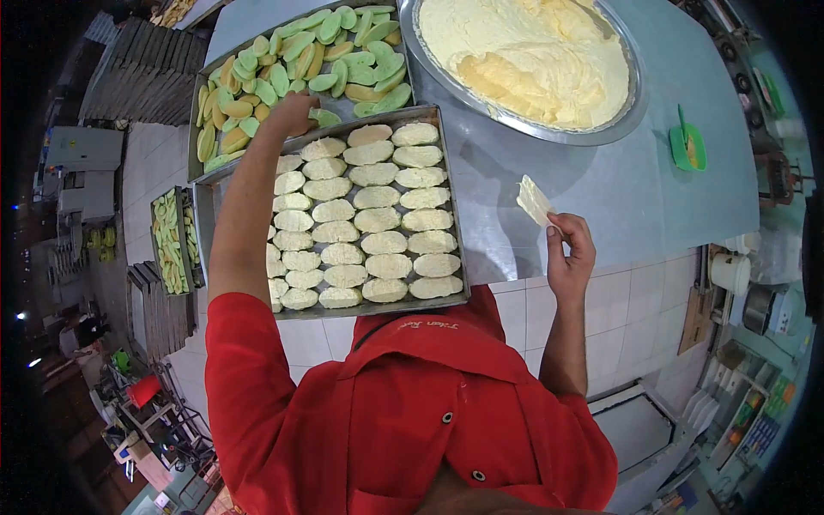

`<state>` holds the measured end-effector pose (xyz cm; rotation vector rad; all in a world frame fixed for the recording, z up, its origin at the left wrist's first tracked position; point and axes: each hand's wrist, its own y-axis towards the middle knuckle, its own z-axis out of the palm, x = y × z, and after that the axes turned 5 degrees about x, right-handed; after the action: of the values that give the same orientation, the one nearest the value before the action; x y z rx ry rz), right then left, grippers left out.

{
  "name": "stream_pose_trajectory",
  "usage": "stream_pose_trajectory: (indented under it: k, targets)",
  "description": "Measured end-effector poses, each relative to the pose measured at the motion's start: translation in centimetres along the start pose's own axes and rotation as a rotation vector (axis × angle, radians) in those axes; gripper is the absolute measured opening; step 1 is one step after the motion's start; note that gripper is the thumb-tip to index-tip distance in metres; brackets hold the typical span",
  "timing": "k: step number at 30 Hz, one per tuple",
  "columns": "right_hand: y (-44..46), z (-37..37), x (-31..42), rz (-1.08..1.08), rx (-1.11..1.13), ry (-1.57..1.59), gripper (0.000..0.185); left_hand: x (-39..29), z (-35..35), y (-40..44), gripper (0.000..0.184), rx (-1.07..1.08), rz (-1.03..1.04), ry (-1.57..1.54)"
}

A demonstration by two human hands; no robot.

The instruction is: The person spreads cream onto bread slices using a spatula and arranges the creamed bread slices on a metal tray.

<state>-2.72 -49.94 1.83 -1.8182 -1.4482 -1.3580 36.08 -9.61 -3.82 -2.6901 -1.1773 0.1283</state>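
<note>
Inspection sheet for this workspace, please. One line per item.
Surface: grey metal table, flat.
Job's things: front tray with rows of oval pieces, mostly cream-topped; rear tray with jumbled green and tan pieces; metal bowl of pale cream.
Clutter: small green container on the right.
Hands: left hand over the rear tray's near edge, grip unclear; right hand pinching a cream-covered flat item.
Cables: nothing seen on the table.
Surroundings: tiled floor; stacked trays at left.

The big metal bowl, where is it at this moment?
In the head view, the bowl is at top, right of centre, on the table beside the tray of green pieces.
</note>
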Motion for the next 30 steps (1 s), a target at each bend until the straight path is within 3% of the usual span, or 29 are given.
stream_pose_trajectory:
  k: [3, 7, 10, 12, 14, 16, 18, 20, 22, 24, 27, 28, 30]
  targets:
    - [0.1, -0.3, 0.0, -0.018, -0.021, 0.005, 0.019, 0.7, -0.5, 0.2, 0.037, 0.125, -0.016, -0.132]
    - [0.6, -0.1, 0.1, -0.014, -0.025, 0.01, 0.019, 0.5, -1.2, -1.0, 0.04, 0.128, -0.047, -0.155]
    - [1.1, 0.6, 0.3, -0.038, 0.004, 0.021, 0.02, 0.1, -2.1, -2.5, 0.033, 0.032, -0.169, -0.411]
    - [1.6, 1.5, 0.8, -0.028, 0.033, 0.066, 0.02, 0.2, -2.5, -3.8, 0.027, -0.108, -0.322, -1.023]
    - [1.9, 2.7, 0.9, -0.055, 0.056, 0.097, 0.02, -0.9, -3.4, -5.4, 0.026, -0.182, -0.369, -1.14]
    - [2.1, 3.8, 1.4, -0.078, 0.086, 0.127, 0.02, -2.8, -4.0, -7.7, 0.026, -0.395, -0.237, -1.862]
    - [2.3, 5.1, 2.2, -0.06, 0.146, 0.165, 0.019, -4.4, -4.2, -10.6, 0.03, -0.409, -0.281, -1.911]
    - [2.4, 6.6, 2.8, -0.075, 0.187, 0.202, 0.018, -4.7, -2.5, -12.8, 0.034, -0.299, 0.017, -2.363]
    - [2.2, 8.3, 3.5, -0.085, 0.232, 0.236, 0.017, -6.7, -1.4, -14.9, 0.035, -0.312, 0.014, -2.516]
    - [1.9, 10.1, 4.2, -0.069, 0.333, 0.253, 0.016, -8.5, -0.7, -17.0, 0.034, -0.295, -0.121, -2.72]
    - [0.5, 13.5, 4.2, 0.015, 0.449, 0.306, 0.015, -11.3, 0.0, -19.6, 0.049, -0.402, -0.229, -2.685]
    - [0.1, 14.8, 4.6, 0.008, 0.456, 0.303, 0.015, -11.7, 1.0, -20.4, 0.05, -0.352, -0.081, -2.69]
    - [-0.8, 17.4, 5.8, 0.118, 0.568, 0.465, 0.014, -13.4, 2.2, -21.9, 0.054, -0.388, -0.191, -2.619]
